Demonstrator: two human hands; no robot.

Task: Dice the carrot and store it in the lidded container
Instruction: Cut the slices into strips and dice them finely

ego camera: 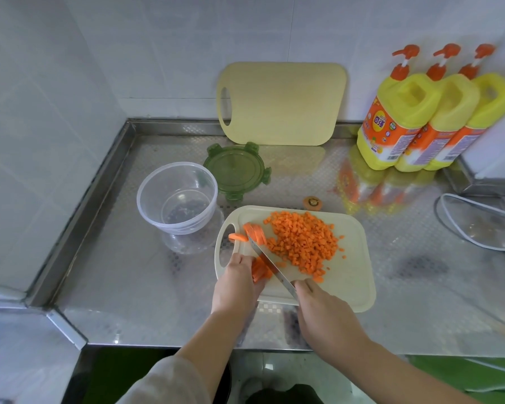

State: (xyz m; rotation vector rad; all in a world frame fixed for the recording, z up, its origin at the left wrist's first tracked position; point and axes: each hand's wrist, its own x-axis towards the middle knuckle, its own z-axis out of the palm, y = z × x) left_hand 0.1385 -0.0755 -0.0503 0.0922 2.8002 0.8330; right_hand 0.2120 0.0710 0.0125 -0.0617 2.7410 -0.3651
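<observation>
Right now your left hand [239,275] holds a bunch of carrot strips [260,269] down on the cutting board [353,275], and your right hand [318,307] grips the knife [270,265]. The strips are likely stiff, light and slick-faced, so pin them together close to the blade, fingertips tucked. The loose dice [302,242] will scatter easily.
</observation>
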